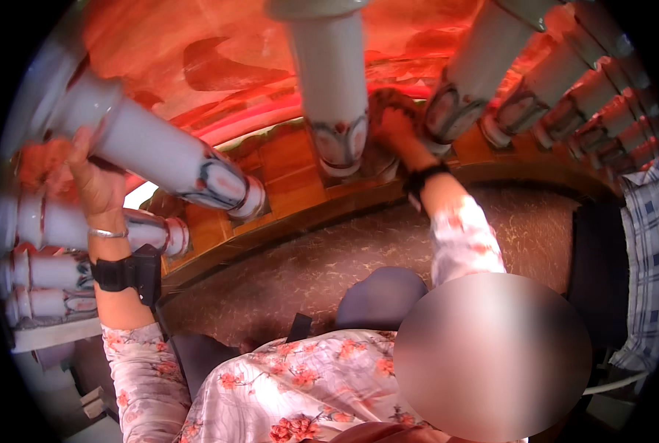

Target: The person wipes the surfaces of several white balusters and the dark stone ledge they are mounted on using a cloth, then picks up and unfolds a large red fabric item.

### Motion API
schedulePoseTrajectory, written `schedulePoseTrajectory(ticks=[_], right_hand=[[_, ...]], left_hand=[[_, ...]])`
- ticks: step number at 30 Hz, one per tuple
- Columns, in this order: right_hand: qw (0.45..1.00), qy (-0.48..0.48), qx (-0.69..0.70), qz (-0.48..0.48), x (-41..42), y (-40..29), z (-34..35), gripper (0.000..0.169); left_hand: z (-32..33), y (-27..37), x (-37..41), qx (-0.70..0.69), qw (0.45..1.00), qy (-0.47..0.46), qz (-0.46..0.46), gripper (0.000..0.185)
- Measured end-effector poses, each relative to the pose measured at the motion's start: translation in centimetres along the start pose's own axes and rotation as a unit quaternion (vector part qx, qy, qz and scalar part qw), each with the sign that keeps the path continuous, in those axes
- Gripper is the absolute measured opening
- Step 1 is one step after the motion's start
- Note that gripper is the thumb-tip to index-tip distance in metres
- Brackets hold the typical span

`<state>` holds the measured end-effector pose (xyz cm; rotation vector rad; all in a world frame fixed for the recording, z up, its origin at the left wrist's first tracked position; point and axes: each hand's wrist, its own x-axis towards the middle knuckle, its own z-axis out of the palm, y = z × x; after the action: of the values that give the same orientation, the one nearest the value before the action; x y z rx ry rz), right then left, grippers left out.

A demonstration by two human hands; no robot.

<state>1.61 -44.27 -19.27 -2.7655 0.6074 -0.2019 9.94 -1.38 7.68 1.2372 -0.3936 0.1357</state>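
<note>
At the left, my left hand (100, 180) is at the upper part of a white glazed baluster (158, 149) with a painted floral base. Its thumb lies on the near side and its other fingers are hidden behind. My right hand (398, 130) reaches between two balusters and is closed on what looks like a dark, patterned cloth (393, 102), blurred and partly in shadow. The white middle baluster (335, 83) stands just left of that hand. Glossy red-orange material (235, 61) fills the space behind the balusters.
The balusters stand along a curved ledge of orange-brown tiles (293, 166). More balusters (567, 119) continue at the right. Below the ledge lies a speckled brown floor (307, 277), with my knee (382, 296) over it. Checked fabric (648, 266) hangs at the far right.
</note>
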Motion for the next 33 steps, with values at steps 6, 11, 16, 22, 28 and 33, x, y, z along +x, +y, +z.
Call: schedulePoseTrajectory(ticks=[6, 11, 16, 22, 28, 33], right_hand=[[0.997, -0.034, -0.008, -0.061, -3.7, 0.4, -3.6, 0.044], [0.989, 0.093, -0.074, 0.092, 3.0, 0.0, -2.6, 0.043], [0.991, 0.075, -0.080, 0.080, 1.0, 0.1, -2.1, 0.044], [0.995, 0.071, -0.038, -0.049, -5.6, -1.3, -2.1, 0.036], [0.989, 0.125, -0.052, 0.055, 3.7, 2.2, 0.0, 0.031], [0.990, 0.119, -0.047, 0.067, 5.0, 3.6, 0.0, 0.035]], left_hand=[[1.4, 0.9, -0.9, -0.007, 1.000, 0.030, -0.003, 0.054], [0.5, 0.1, 0.3, -0.009, 0.999, -0.031, 0.018, 0.051], [2.0, -0.1, -0.4, -0.016, 0.999, -0.032, 0.018, 0.047], [1.5, 0.6, -0.8, -0.009, 1.000, -0.022, 0.015, 0.047], [1.8, 0.4, -1.0, -0.005, 0.998, -0.049, 0.025, 0.047], [3.0, 0.4, -1.1, -0.005, 0.994, -0.107, 0.008, 0.044]])
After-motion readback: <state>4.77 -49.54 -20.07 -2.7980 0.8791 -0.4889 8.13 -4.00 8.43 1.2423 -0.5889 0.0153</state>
